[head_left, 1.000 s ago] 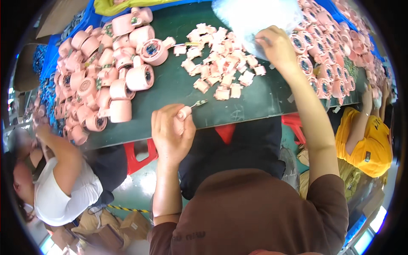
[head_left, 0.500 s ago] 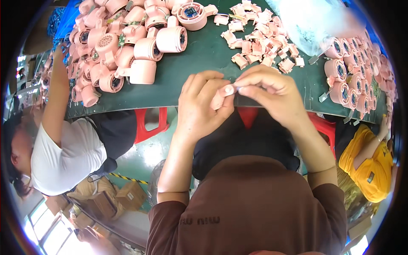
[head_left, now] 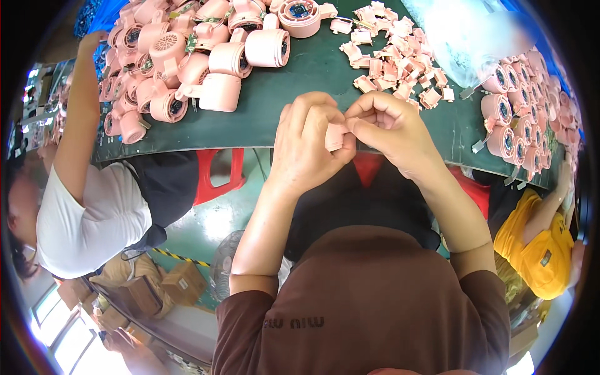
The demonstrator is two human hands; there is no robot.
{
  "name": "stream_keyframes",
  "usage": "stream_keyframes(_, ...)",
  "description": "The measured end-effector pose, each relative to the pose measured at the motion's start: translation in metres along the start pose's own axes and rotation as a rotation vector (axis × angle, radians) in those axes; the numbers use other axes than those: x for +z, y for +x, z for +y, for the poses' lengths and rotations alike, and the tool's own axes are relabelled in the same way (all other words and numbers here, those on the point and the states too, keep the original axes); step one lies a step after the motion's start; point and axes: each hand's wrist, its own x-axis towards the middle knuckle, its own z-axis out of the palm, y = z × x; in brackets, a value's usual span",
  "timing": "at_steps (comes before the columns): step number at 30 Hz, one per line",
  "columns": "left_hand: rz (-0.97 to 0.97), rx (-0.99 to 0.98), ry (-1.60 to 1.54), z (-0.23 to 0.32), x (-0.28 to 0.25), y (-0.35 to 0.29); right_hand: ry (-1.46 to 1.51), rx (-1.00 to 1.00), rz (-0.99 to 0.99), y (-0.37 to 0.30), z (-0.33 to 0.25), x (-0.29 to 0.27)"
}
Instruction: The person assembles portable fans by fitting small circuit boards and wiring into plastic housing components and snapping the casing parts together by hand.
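Just over the near edge of the green table (head_left: pixel 275 103), my left hand (head_left: pixel 306 144) is closed round a small pink plastic part (head_left: pixel 335 137), mostly hidden by the fingers. My right hand (head_left: pixel 397 134) meets it from the right, thumb and forefinger pinched against the part's upper end. Whatever sits between those two fingertips is too small to make out. Beyond my hands lies a loose pile of small pink plastic clips (head_left: pixel 397 56).
Pink round fan-like housings (head_left: pixel 220 92) are heaped at the left, and more housings (head_left: pixel 500 109) stand at the right. A clear plastic bag (head_left: pixel 462 44) lies at the back right. Co-workers in a white shirt (head_left: pixel 94 215) and a yellow shirt (head_left: pixel 540 244) sit either side.
The view has shifted a little. My right fingers have curled in closer to the pink part, and my left hand has turned so that less of it shows.
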Motion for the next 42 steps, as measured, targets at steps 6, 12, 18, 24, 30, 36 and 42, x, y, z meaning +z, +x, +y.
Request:
stream_keyframes(6,0.071,0.053,0.018,-0.005,0.003,-0.003,0.172,0.056,0.035,-0.006,-0.005,0.000)
stream_keyframes(12,0.071,0.072,-0.014,-0.010,0.002,-0.003,0.120,-0.002,0.047,-0.004,-0.002,0.003)
stream_keyframes(18,-0.030,0.083,-0.024,-0.003,-0.009,0.005,0.090,-0.046,0.080,0.000,0.006,0.007)
stream_keyframes(24,-0.281,-0.241,0.234,0.005,-0.058,-0.006,-0.532,-0.345,0.147,-0.037,-0.022,-0.027)
stream_keyframes(30,0.327,-0.581,-0.090,-0.054,-0.110,0.054,-1.588,-0.261,0.708,-0.111,-0.047,-0.159)
stream_keyframes(36,0.469,-0.595,0.172,-0.114,-0.139,0.134,-1.729,-0.028,0.649,-0.145,-0.018,-0.201)
stream_keyframes(42,0.447,-0.283,0.093,-0.080,-0.087,0.100,-1.599,-0.125,0.770,-0.137,-0.003,-0.195)
